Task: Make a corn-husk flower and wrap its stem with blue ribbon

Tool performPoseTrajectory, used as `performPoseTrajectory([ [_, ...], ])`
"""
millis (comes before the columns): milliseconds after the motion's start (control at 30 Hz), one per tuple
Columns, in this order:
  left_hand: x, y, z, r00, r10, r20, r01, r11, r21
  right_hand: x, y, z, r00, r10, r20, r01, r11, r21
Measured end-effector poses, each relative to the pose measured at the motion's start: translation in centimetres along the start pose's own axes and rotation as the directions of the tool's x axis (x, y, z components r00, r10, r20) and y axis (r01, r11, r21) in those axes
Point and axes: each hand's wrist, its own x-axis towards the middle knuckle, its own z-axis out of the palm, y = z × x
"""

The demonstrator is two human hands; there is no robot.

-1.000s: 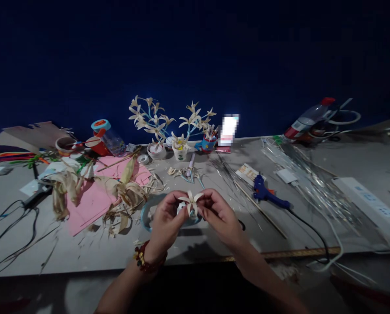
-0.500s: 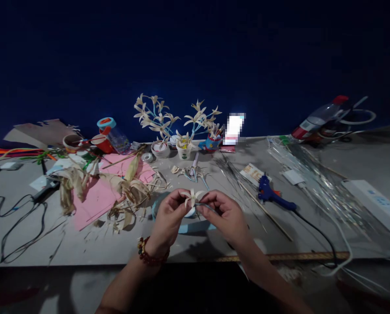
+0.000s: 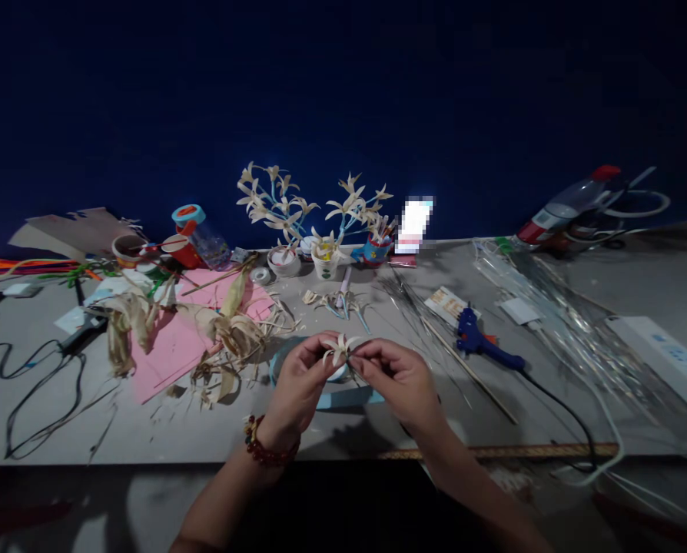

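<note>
A small cream husk flower (image 3: 340, 348) is pinched between both my hands, above the grey table (image 3: 147, 430). My left hand (image 3: 295, 388), with a red bead bracelet on the wrist, is closed on the flower's left side. On the flower's right side my right hand (image 3: 399, 382) is closed at its base. A light blue tape ring (image 3: 343, 396) lies on the table under my hands. Dried corn husks (image 3: 228, 334) lie on a pink sheet (image 3: 174, 349) just left of my left hand.
Finished flower branches (image 3: 280, 203) stand in small cups (image 3: 323, 263) at the back. A blue glue gun (image 3: 482, 342) with its black cord lies to the right, thin wires (image 3: 418, 315) and a wooden stick beside it. A white power strip (image 3: 660, 357) sits far right, black cables (image 3: 26, 384) far left.
My hands have stayed together on the flower; my right hand's fingers have moved lower onto its base. The camera has shifted slightly.
</note>
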Motion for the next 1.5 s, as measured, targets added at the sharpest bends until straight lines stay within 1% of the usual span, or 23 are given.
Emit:
performPoseTrajectory([
  [167, 0.0, -0.1, -0.1, 0.999, -0.024, 0.03, 0.025, 0.999, -0.034, 0.3, 0.4, 0.2, 0.992, 0.105, 0.073, -0.118, 0.97, 0.213],
  [267, -0.1, -0.1, -0.3, 0.999, -0.036, 0.038, 0.038, 0.998, -0.054, 0.4, 0.3, 0.3, 0.986, 0.146, 0.083, -0.163, 0.951, 0.263],
  [333, -0.1, -0.2, -0.5, 0.998, -0.037, 0.056, 0.041, 0.997, -0.061, 0.4, 0.2, 0.2, 0.985, 0.144, 0.095, -0.163, 0.956, 0.244],
  [467, 0.0, -0.3, -0.9, 0.989, -0.065, 0.132, 0.076, 0.994, -0.08, 0.4, 0.1, 0.0, 0.984, 0.115, 0.14, -0.141, 0.971, 0.194],
  [533, 0.1, -0.4, -1.0, 0.985, -0.081, 0.151, 0.096, 0.991, -0.095, 0.3, 0.2, 0.0, 0.986, 0.1, 0.132, -0.123, 0.976, 0.18],
  [633, 0.2, -0.8, -0.9, 0.989, -0.058, 0.134, 0.075, 0.99, -0.119, -0.1, 0.4, 0.2, 0.995, 0.054, 0.08, -0.065, 0.989, 0.132],
  [767, 0.0, -1.5, -0.6, 0.996, -0.023, 0.089, 0.036, 0.989, -0.144, -0.6, 0.4, 0.4, 0.999, -0.051, -0.016, 0.05, 0.997, -0.06],
  [833, -0.1, -1.7, -0.5, 0.998, 0.001, 0.068, 0.008, 0.99, -0.137, -0.7, 0.3, 0.4, 0.997, -0.072, -0.017, 0.069, 0.99, -0.122],
  [900, -0.1, -1.6, -0.4, 0.997, 0.028, 0.074, -0.019, 0.993, -0.12, -0.7, 0.2, 0.4, 0.999, -0.049, 0.021, 0.051, 0.996, -0.077],
  [1033, 0.0, -1.3, -0.5, 0.99, 0.023, 0.136, -0.008, 0.994, -0.107, -0.3, -0.1, 0.3, 0.991, 0.06, 0.123, -0.075, 0.99, 0.122],
  [1100, 0.1, -1.3, -0.7, 0.987, 0.015, 0.16, 0.003, 0.993, -0.115, -0.1, -0.2, 0.3, 0.985, 0.112, 0.129, -0.133, 0.977, 0.164],
  [1167, 0.1, -1.3, -0.8, 0.985, 0.019, 0.173, 0.003, 0.992, -0.125, -0.1, -0.3, 0.3, 0.982, 0.137, 0.13, -0.16, 0.969, 0.19],
  [1233, 0.1, -1.3, -0.9, 0.984, 0.012, 0.176, 0.012, 0.991, -0.135, 0.0, -0.3, 0.3, 0.976, 0.147, 0.162, -0.181, 0.959, 0.22],
  [1333, 0.1, -1.2, -0.9, 0.984, -0.033, 0.177, 0.061, 0.986, -0.155, 0.0, -0.3, 0.3, 0.968, 0.15, 0.204, -0.202, 0.943, 0.265],
  [1400, 0.2, -1.2, -0.9, 0.981, -0.056, 0.186, 0.088, 0.981, -0.171, 0.0, -0.3, 0.3, 0.971, 0.135, 0.198, -0.187, 0.944, 0.27],
  [1500, 0.3, -1.4, -0.7, 0.981, -0.05, 0.187, 0.085, 0.98, -0.181, -0.1, -0.3, 0.4, 0.975, 0.097, 0.2, -0.146, 0.959, 0.245],
])
